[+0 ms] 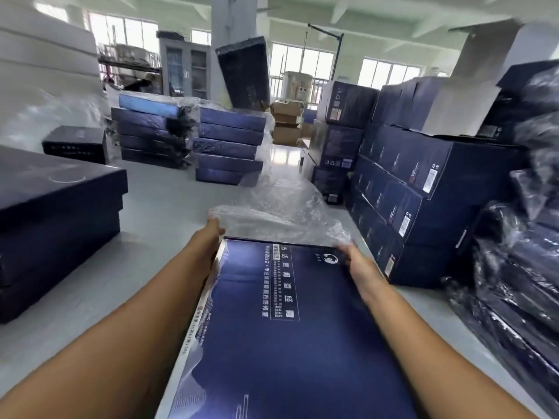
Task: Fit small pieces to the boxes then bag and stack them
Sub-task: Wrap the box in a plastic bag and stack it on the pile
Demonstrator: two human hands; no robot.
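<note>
Flat dark-blue box (287, 328) of glossy card with white print. Its long axis runs away from the viewer over the grey worktop (151, 225), far end at the mouth of a crinkled clear bag (284, 213). Both arms are outstretched. Left hand (213, 234) fingers are clamped on the bag edge. Right hand (352, 261) fingers curl over the box's far right corner, apparently pinching film too; the view is blurred.
</note>
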